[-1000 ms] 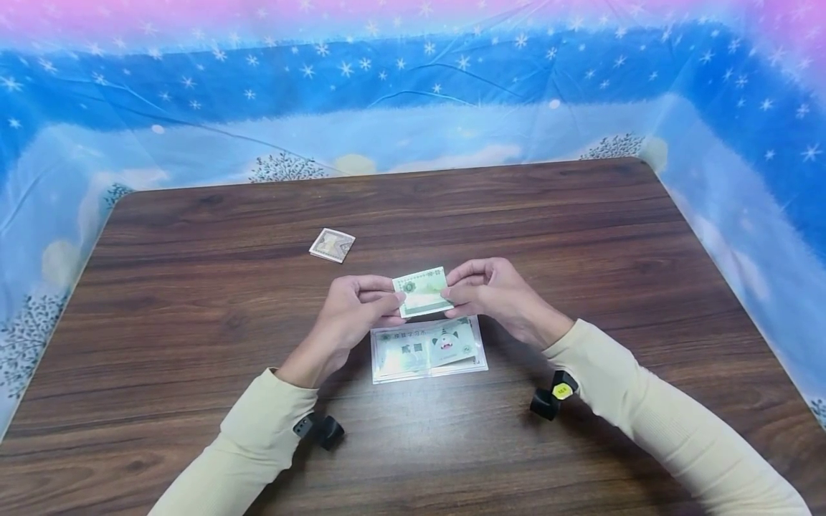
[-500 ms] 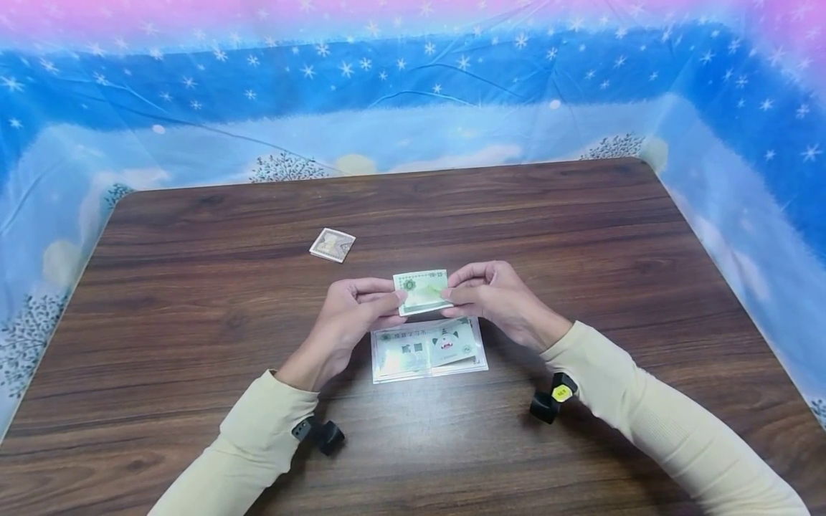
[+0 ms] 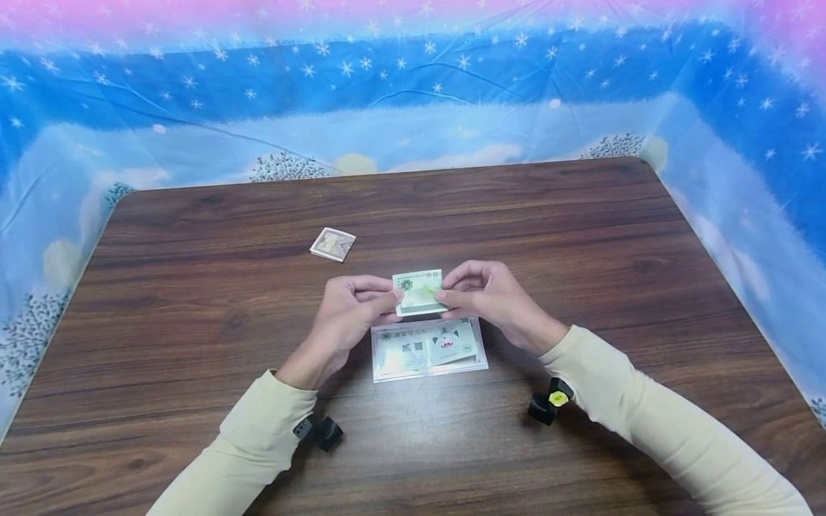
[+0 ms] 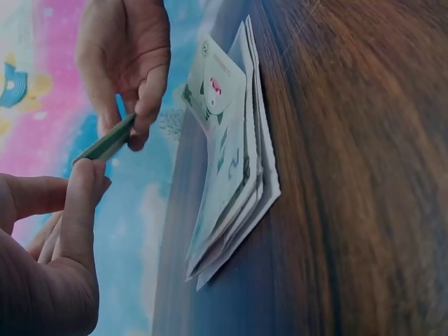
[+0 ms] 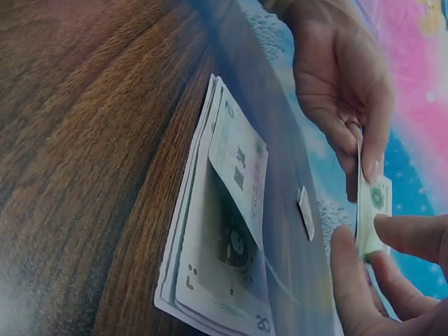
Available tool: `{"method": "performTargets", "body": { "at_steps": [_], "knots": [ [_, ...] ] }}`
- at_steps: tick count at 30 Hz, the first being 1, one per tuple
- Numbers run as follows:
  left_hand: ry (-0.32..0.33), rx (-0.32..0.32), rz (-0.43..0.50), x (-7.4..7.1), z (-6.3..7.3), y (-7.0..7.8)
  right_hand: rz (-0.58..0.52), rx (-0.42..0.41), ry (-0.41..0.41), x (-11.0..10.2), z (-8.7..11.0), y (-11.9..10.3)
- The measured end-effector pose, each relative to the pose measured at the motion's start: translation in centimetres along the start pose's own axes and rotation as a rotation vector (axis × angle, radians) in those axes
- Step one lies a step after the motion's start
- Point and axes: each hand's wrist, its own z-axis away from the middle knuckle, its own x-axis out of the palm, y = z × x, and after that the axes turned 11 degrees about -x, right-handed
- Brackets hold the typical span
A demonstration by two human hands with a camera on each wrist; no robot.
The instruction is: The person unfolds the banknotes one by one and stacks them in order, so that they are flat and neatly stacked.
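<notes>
A small folded green banknote [image 3: 418, 292] is held up between both hands, close above the table in the head view. My left hand [image 3: 348, 308] pinches its left end, thumb on the near face and fingers behind. At the opposite end, the thumb and fingers of my right hand [image 3: 495, 299] grip it. In the left wrist view the folded note [image 4: 108, 143] appears edge-on between the two hands. Just below the hands lies a stack of pale green notes [image 3: 426, 351], printed with a cartoon animal face. The right wrist view shows its top note [image 5: 241, 154] bent up.
Farther back and to the left, a folded brownish note [image 3: 333, 244] lies on the dark wooden table [image 3: 193, 322]. A snowflake-patterned cloth [image 3: 413, 86] hangs around the table's far side and sides. Black wrist cameras sit on both sleeves.
The held note has levelled from a slight tilt. My right hand has shifted a little to the left, while the stack and the brownish note stay put.
</notes>
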Motion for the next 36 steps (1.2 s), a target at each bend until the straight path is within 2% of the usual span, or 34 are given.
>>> {"method": "performTargets", "body": {
  "at_steps": [6,10,15,19,25,30,36],
  "knots": [
    [-0.036,0.014,0.039,0.4,0.2,0.2,0.205,-0.027,-0.012,0.7,0.7,-0.8],
    [-0.088,0.011,0.056,0.7,0.1,0.2,0.244,-0.047,-0.031,1.1,0.9,-1.0],
    [-0.152,0.016,0.04,0.8,0.1,0.1,0.233,-0.08,-0.063,1.4,1.1,-0.7],
    [-0.159,0.028,0.002,0.7,0.0,0.0,0.218,-0.08,-0.076,1.6,1.1,-0.6],
    [-0.159,0.047,-0.015,0.5,-0.1,-0.1,0.166,-0.028,-0.095,1.5,1.2,-0.9],
    [-0.158,0.035,0.009,0.4,0.0,-0.1,0.116,0.013,-0.109,1.4,1.1,-1.1],
    [-0.208,0.032,0.079,0.3,0.2,0.0,0.067,0.023,-0.117,1.1,1.2,-1.2]
  ]
}}
